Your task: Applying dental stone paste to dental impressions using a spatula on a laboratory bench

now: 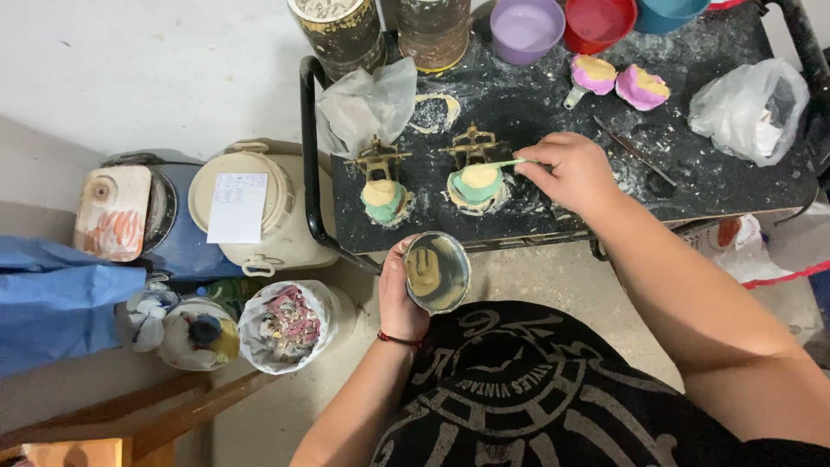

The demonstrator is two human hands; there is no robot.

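My left hand [399, 294] holds a small round mixing bowl [437, 271] with beige paste in it, just below the edge of the black work cart [553, 112]. My right hand [572, 171] grips a thin green spatula [508, 163] whose tip rests on top of a green-and-cream dental cast [475, 183] mounted in a brass articulator [472, 145]. A second cast [381, 199] in a similar brass frame stands to its left on the cart.
Two pink-and-yellow moulds [618, 80], purple [526, 28], red [598, 21] and blue bowls, two dirty jars [341, 30] and plastic bags [752, 108] crowd the cart. On the floor at left stand a cream lidded bucket [251, 212], a blue drum [169, 233] and a bag-lined waste tub [290, 324].
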